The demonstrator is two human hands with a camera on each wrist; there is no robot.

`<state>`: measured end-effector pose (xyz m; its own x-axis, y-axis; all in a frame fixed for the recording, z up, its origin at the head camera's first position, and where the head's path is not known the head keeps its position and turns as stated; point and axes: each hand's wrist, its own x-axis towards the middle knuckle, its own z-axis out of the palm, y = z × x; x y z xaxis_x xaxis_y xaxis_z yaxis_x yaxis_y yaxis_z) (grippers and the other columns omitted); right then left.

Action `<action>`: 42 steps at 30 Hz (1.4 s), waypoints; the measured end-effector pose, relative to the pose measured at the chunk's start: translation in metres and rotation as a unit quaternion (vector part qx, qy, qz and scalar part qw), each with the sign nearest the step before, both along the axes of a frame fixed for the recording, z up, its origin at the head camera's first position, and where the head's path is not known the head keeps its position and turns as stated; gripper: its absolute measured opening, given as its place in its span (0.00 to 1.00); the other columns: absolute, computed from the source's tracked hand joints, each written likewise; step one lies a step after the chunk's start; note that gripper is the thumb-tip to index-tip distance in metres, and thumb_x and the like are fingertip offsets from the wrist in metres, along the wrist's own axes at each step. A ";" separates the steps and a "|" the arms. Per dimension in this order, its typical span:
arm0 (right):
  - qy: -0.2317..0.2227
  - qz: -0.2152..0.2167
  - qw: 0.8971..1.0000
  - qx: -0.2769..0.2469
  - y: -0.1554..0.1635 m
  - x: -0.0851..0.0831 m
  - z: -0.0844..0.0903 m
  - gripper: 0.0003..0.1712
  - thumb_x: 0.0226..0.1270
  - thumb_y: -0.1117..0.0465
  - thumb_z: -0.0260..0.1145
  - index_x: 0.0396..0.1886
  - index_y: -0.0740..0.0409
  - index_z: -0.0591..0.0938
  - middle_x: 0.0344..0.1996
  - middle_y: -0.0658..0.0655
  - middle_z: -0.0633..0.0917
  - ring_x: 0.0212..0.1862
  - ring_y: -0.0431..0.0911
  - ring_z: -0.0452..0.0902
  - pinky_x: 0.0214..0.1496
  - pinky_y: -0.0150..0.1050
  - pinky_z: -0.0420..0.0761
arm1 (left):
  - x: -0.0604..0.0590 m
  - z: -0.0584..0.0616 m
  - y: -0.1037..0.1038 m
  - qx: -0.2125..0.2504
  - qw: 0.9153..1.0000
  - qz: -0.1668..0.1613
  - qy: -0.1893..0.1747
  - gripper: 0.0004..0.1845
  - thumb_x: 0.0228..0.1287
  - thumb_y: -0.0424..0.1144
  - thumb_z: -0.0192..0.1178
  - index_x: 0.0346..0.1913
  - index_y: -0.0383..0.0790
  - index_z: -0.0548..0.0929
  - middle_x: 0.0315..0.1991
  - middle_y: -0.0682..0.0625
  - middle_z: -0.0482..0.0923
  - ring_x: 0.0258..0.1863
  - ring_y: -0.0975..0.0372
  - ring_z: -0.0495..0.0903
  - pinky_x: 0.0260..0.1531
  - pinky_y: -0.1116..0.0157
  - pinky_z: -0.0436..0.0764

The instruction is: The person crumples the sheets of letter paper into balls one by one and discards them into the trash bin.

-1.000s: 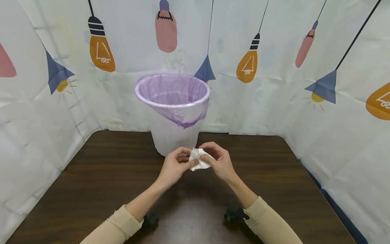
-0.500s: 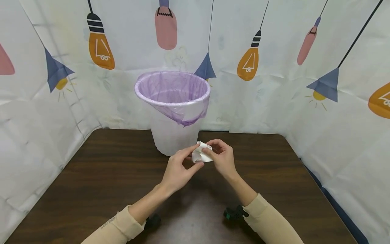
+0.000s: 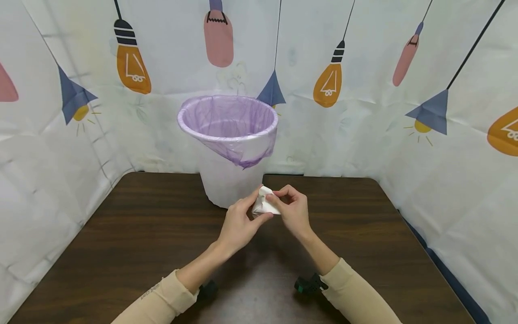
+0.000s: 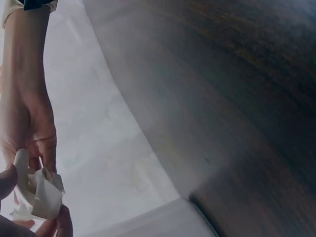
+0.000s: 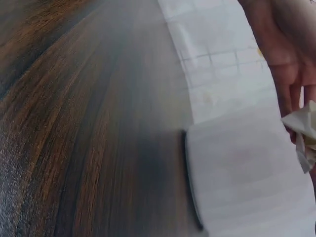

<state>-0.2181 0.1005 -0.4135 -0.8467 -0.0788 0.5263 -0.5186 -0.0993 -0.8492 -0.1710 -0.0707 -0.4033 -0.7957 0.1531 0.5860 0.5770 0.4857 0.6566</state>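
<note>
Both hands pinch the same crumpled tissue (image 3: 265, 203): left hand (image 3: 238, 225) and right hand (image 3: 293, 211), fingers curled tight around it, right in front of the bin (image 3: 228, 148).

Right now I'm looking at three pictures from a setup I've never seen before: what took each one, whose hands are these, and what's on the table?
No machine here: a person works with two bare hands. The wide picture comes from a camera worn on the head, looking down at a dark wooden table. The other two come from cameras strapped to each wrist, so they show blurry close-ups of the tabletop and of the opposite hand. On the table stands a white wastebasket lined with a purple bag. In front of it, the left hand and the right hand together pinch a crumpled white paper wad, held above the table. Behind is a white cloth backdrop printed with light bulbs.
</note>
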 end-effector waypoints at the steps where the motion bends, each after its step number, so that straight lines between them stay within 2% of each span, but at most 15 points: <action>1: 0.001 0.012 1.000 0.002 0.001 -0.001 -0.001 0.04 0.65 0.76 0.72 0.36 0.71 0.84 0.35 0.60 0.85 0.35 0.44 0.81 0.31 0.30 0.81 | 0.000 0.000 -0.001 -0.001 1.000 -0.003 -0.005 0.42 0.59 0.42 0.78 0.74 0.35 0.71 0.33 0.46 0.80 0.30 0.56 0.71 0.31 0.62 0.70; 3: 0.008 0.043 0.999 0.003 0.004 -0.003 -0.004 0.05 0.67 0.76 0.70 0.40 0.73 0.84 0.38 0.62 0.84 0.40 0.46 0.81 0.35 0.30 0.82 | -0.001 -0.001 -0.002 -0.004 1.000 -0.010 -0.015 0.42 0.62 0.40 0.75 0.76 0.34 0.68 0.44 0.44 0.84 0.36 0.54 0.76 0.35 0.59 0.73; 6: 0.017 0.100 0.995 -0.001 0.007 -0.003 -0.008 0.10 0.67 0.78 0.67 0.47 0.77 0.82 0.46 0.63 0.83 0.48 0.47 0.80 0.41 0.32 0.84 | -0.002 0.000 -0.006 -0.006 0.999 -0.024 -0.029 0.42 0.66 0.35 0.72 0.78 0.32 0.62 0.58 0.41 0.82 0.44 0.52 0.78 0.42 0.54 0.78; 10: 0.022 0.165 0.986 -0.011 0.012 -0.002 -0.010 0.18 0.64 0.81 0.67 0.53 0.81 0.78 0.54 0.64 0.80 0.56 0.49 0.77 0.48 0.38 0.85 | -0.005 -0.001 -0.010 -0.005 0.998 -0.045 -0.045 0.43 0.68 0.30 0.68 0.80 0.30 0.55 0.59 0.40 0.81 0.46 0.54 0.78 0.45 0.52 0.79; 12: 0.024 0.178 0.984 -0.007 0.012 -0.003 -0.011 0.20 0.63 0.81 0.68 0.54 0.81 0.77 0.56 0.66 0.78 0.59 0.51 0.75 0.51 0.42 0.85 | -0.005 -0.001 -0.012 0.001 0.997 -0.053 -0.057 0.44 0.70 0.30 0.66 0.80 0.30 0.52 0.60 0.38 0.80 0.38 0.58 0.77 0.39 0.57 0.79; 16: 0.024 0.164 0.986 0.023 0.012 -0.004 -0.014 0.21 0.63 0.79 0.70 0.56 0.77 0.79 0.62 0.68 0.74 0.61 0.52 0.74 0.53 0.45 0.84 | -0.006 -0.003 -0.015 0.028 0.993 -0.069 -0.087 0.42 0.73 0.31 0.64 0.81 0.37 0.52 0.63 0.32 0.77 0.15 0.68 0.67 0.19 0.65 0.73; 18: 0.020 0.152 0.988 0.037 0.011 -0.003 -0.015 0.21 0.64 0.79 0.70 0.57 0.75 0.79 0.63 0.69 0.75 0.63 0.52 0.74 0.55 0.45 0.83 | -0.006 -0.004 -0.017 0.039 0.992 -0.073 -0.096 0.40 0.73 0.31 0.63 0.81 0.40 0.54 0.62 0.33 0.78 0.09 0.70 0.59 0.12 0.67 0.67; 23: 0.009 0.129 0.991 0.041 0.009 0.000 -0.016 0.23 0.60 0.81 0.71 0.56 0.76 0.79 0.59 0.69 0.81 0.58 0.48 0.79 0.55 0.43 0.83 | -0.008 -0.006 -0.020 0.029 0.993 -0.071 -0.090 0.37 0.72 0.30 0.64 0.79 0.40 0.60 0.55 0.38 0.84 0.09 0.72 0.57 0.11 0.69 0.65; 29: 0.003 0.111 0.993 0.036 0.009 0.001 -0.016 0.22 0.58 0.83 0.72 0.53 0.78 0.80 0.56 0.71 0.82 0.50 0.44 0.81 0.51 0.40 0.85 | -0.011 -0.003 -0.022 0.001 0.993 -0.076 -0.089 0.35 0.72 0.30 0.64 0.78 0.36 0.62 0.54 0.35 0.83 0.08 0.72 0.57 0.10 0.69 0.65; 30: 0.001 0.110 0.993 0.035 0.009 0.001 -0.016 0.22 0.58 0.83 0.71 0.53 0.79 0.79 0.56 0.72 0.82 0.50 0.44 0.81 0.50 0.40 0.85 | -0.012 -0.002 -0.022 -0.006 0.994 -0.074 -0.086 0.36 0.71 0.30 0.65 0.78 0.35 0.62 0.54 0.35 0.83 0.10 0.74 0.62 0.13 0.69 0.68; 34: -0.016 0.107 0.994 0.031 0.009 0.001 -0.016 0.22 0.58 0.83 0.71 0.53 0.80 0.79 0.56 0.75 0.81 0.49 0.44 0.81 0.49 0.39 0.85 | -0.013 -0.002 -0.022 -0.014 0.993 -0.078 -0.088 0.40 0.71 0.31 0.66 0.80 0.42 0.58 0.55 0.36 0.84 0.13 0.71 0.69 0.21 0.66 0.77; 35: -0.021 0.109 0.993 0.030 0.009 0.001 -0.016 0.22 0.58 0.83 0.71 0.53 0.80 0.79 0.56 0.75 0.81 0.49 0.43 0.81 0.49 0.38 0.85 | -0.013 -0.002 -0.022 -0.015 0.993 -0.077 -0.084 0.40 0.70 0.31 0.66 0.80 0.42 0.59 0.55 0.37 0.84 0.18 0.70 0.74 0.25 0.64 0.80; 38: -0.029 0.116 0.992 0.026 0.008 0.003 -0.016 0.22 0.59 0.83 0.70 0.54 0.80 0.78 0.56 0.76 0.80 0.49 0.43 0.81 0.50 0.38 0.85 | -0.012 -0.004 -0.023 -0.013 0.994 -0.080 -0.070 0.36 0.69 0.30 0.67 0.77 0.44 0.64 0.53 0.39 0.85 0.29 0.63 0.83 0.32 0.55 0.84; 40: -0.029 0.123 0.992 0.025 0.008 0.003 -0.015 0.22 0.59 0.83 0.70 0.54 0.81 0.78 0.56 0.76 0.80 0.50 0.44 0.80 0.50 0.39 0.85 | -0.012 -0.004 -0.023 -0.018 0.995 -0.077 -0.055 0.33 0.69 0.29 0.67 0.74 0.43 0.69 0.51 0.42 0.86 0.38 0.61 0.83 0.36 0.55 0.83; 42: -0.024 0.128 0.991 0.025 0.009 0.004 -0.014 0.22 0.60 0.83 0.70 0.54 0.81 0.78 0.56 0.76 0.80 0.51 0.44 0.81 0.51 0.40 0.85 | -0.012 -0.003 -0.023 -0.019 0.996 -0.077 -0.043 0.31 0.68 0.29 0.68 0.72 0.41 0.72 0.50 0.43 0.86 0.40 0.59 0.83 0.37 0.55 0.83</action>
<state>-0.2146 0.1091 -0.4278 -0.8201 -0.3187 0.4752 -0.4402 -0.1791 -0.8798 -0.1835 -0.0934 -0.4061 -0.8078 0.2985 0.5083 0.5894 0.4216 0.6891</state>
